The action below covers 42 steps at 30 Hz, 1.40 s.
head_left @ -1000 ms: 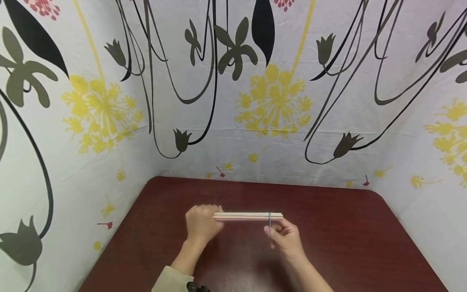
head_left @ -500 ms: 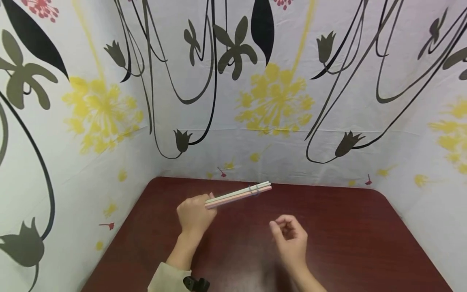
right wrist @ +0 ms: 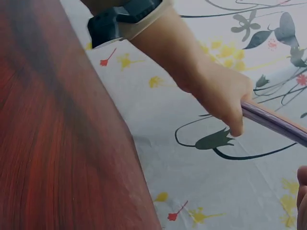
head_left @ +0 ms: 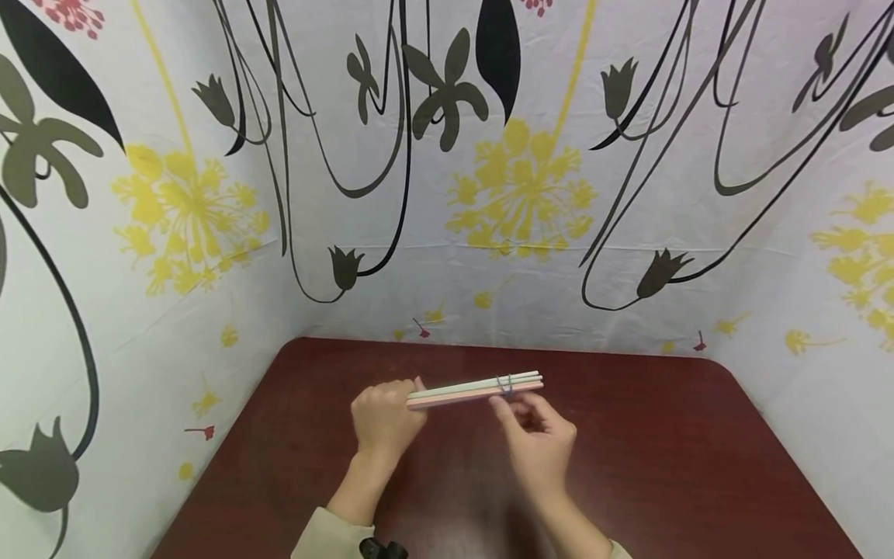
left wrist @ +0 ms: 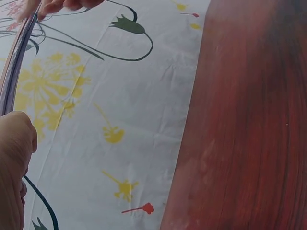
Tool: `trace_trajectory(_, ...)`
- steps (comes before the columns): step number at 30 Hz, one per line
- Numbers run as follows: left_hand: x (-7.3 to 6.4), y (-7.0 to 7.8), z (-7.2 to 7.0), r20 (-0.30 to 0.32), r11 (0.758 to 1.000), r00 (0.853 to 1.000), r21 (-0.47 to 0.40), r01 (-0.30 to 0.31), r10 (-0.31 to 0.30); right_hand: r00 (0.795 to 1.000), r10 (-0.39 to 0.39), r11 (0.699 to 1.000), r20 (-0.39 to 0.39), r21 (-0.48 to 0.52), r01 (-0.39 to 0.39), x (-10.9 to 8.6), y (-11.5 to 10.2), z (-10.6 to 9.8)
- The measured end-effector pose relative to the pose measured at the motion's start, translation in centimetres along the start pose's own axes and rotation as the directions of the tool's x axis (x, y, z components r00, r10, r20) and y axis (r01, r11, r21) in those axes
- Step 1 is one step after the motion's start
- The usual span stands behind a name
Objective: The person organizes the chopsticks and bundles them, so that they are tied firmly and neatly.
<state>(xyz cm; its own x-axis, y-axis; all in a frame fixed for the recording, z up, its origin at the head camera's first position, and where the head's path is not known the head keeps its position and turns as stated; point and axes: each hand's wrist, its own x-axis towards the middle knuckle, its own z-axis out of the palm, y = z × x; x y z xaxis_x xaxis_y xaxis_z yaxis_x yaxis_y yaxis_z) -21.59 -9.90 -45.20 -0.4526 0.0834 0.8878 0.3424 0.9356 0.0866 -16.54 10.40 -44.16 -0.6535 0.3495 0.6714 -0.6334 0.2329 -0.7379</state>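
A bundle of thin pastel sticks (head_left: 475, 389), pink and pale green, is held level above the dark red table (head_left: 663, 466). My left hand (head_left: 386, 419) grips its left end. A blue rubber band (head_left: 506, 383) wraps the bundle near its right end. My right hand (head_left: 534, 435) reaches up from below, and its fingertips pinch at the band. In the left wrist view the sticks (left wrist: 14, 62) run up to the right-hand fingertips (left wrist: 57, 5). The right wrist view shows my left hand (right wrist: 216, 91) closed round the sticks (right wrist: 278, 122).
White cloth walls with black, yellow and red flower prints (head_left: 524, 186) close in the table on the left, back and right. A dark wrist strap (right wrist: 122, 19) and a beige sleeve (head_left: 328, 539) sit on the left forearm.
The left hand lowered the raised bundle back toward level and nearer me. The right hand, apart from it half a second ago, rose and took hold at the rubber band.
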Motion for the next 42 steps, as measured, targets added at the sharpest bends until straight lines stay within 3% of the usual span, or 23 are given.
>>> trace_trajectory(2, -0.1, 0.0, 0.1, 0.005, 1.0, 1.0, 0.001, -0.002, 0.002, 1.0, 0.014, 1.0, 0.002, 0.008, -0.014, 0.1, -0.1, 0.2)
trace_trajectory(5, -0.2, -0.2, 0.1, 0.022, 1.0, 0.999, -0.004, 0.023, -0.023, 0.987, -0.157, 0.987, 0.017, 0.041, 0.156, 0.1, 0.1, 0.2)
trace_trajectory(7, -0.3, -0.4, 0.1, 0.052, 0.999, 0.998, -0.004, 0.046, -0.046, 0.936, -0.35, 0.936, 0.047, 0.059, 0.347, 0.1, 0.1, 0.1)
trace_trajectory(9, -0.4, -0.5, 0.1, 0.092, 0.998, 0.993, -0.004, 0.068, -0.067, 0.851, -0.516, 0.855, 0.096, 0.107, 0.507, 0.1, 0.2, -0.2)
trace_trajectory(10, -0.4, -0.5, 0.1, 0.112, 0.997, 0.991, -0.003, 0.075, -0.074, 0.819, -0.559, 0.827, 0.131, 0.151, 0.541, 0.1, 0.2, -0.3)
trace_trajectory(11, -0.4, -0.5, 0.1, 0.128, 0.997, 0.989, -0.003, 0.08, -0.079, 0.804, -0.569, 0.819, 0.172, 0.215, 0.533, 0.1, 0.3, -0.5)
trace_trajectory(12, -0.4, -0.5, 0.1, 0.139, 0.996, 0.987, 0.001, 0.084, -0.084, 0.814, -0.536, 0.835, 0.222, 0.279, 0.474, 0.1, 0.3, -0.8)
trace_trajectory(13, -0.4, -0.5, 0.0, 0.145, 0.996, 0.985, 0.001, 0.089, -0.089, 0.84, -0.464, 0.867, 0.28, 0.335, 0.368, 0.1, 0.3, -1.1)
trace_trajectory(15, -0.2, -0.5, -0.1, 0.143, 0.995, 0.984, -0.005, 0.104, -0.102, 0.889, -0.219, 0.924, 0.401, 0.379, 0.056, 0.0, 0.5, -1.9)
trace_trajectory(16, -0.1, -0.5, -0.2, 0.139, 0.994, 0.984, -0.008, 0.111, -0.109, 0.889, -0.063, 0.924, 0.453, 0.364, -0.12, 0.0, 0.6, -2.2)
trace_trajectory(18, 0.1, -0.5, -0.3, 0.141, 0.992, 0.982, -0.011, 0.127, -0.124, 0.823, 0.193, 0.879, 0.534, 0.279, -0.388, -0.1, 0.8, -2.8)
trace_trajectory(20, 0.3, -0.4, -0.4, 0.159, 0.989, 0.978, -0.02, 0.144, -0.139, 0.759, 0.251, 0.882, 0.6, 0.182, -0.435, -0.1, 1.1, -3.2)
trace_trajectory(22, 0.5, -0.3, -0.5, 0.192, 0.987, 0.97, -0.025, 0.158, -0.151, 0.751, 0.105, 0.949, 0.652, 0.161, -0.272, -0.1, 1.6, -3.2)
trace_trajectory(23, 0.5, -0.2, -0.5, 0.209, 0.986, 0.965, -0.026, 0.166, -0.157, 0.757, -0.022, 0.974, 0.653, 0.186, -0.132, 0.0, 1.9, -3.1)
trace_trajectory(24, 0.4, -0.2, -0.5, 0.225, 0.984, 0.96, -0.027, 0.177, -0.167, 0.768, -0.167, 0.974, 0.619, 0.223, 0.033, 0.0, 2.1, -3.0)
trace_trajectory(26, 0.4, -0.1, -0.4, 0.247, 0.978, 0.95, -0.032, 0.205, -0.191, 0.767, -0.43, 0.902, 0.476, 0.262, 0.344, 0.3, 2.4, -2.6)
trace_trajectory(28, 0.3, -0.1, -0.3, 0.259, 0.973, 0.942, -0.034, 0.228, -0.212, 0.737, -0.584, 0.812, 0.341, 0.251, 0.527, 0.6, 2.3, -2.2)
trace_trajectory(30, 0.2, -0.1, -0.2, 0.268, 0.969, 0.937, -0.039, 0.244, -0.225, 0.699, -0.656, 0.755, 0.286, 0.261, 0.602, 0.9, 2.0, -1.8)
trace_trajectory(34, 0.2, 0.0, -0.2, 0.29, 0.967, 0.93, -0.046, 0.251, -0.228, 0.574, -0.736, 0.672, 0.36, 0.279, 0.686, 0.9, 1.1, -1.3)
trace_trajectory(36, 0.1, 0.1, -0.3, 0.292, 0.964, 0.927, -0.052, 0.262, -0.237, 0.533, -0.773, 0.622, 0.346, 0.246, 0.743, 0.9, 0.7, -1.0)
trace_trajectory(37, 0.1, 0.2, -0.3, 0.288, 0.962, 0.927, -0.056, 0.267, -0.24, 0.534, -0.783, 0.611, 0.321, 0.232, 0.757, 0.8, 0.6, -0.9)
trace_trajectory(39, -0.1, 0.3, -0.2, 0.27, 0.961, 0.932, -0.067, 0.269, -0.243, 0.597, -0.755, 0.654, 0.271, 0.249, 0.714, 0.3, 0.8, -0.8)
trace_trajectory(42, -0.1, 0.5, -0.1, 0.239, 0.963, 0.943, -0.08, 0.257, -0.232, 0.772, -0.588, 0.791, 0.242, 0.371, 0.486, -0.9, 1.1, -0.7)
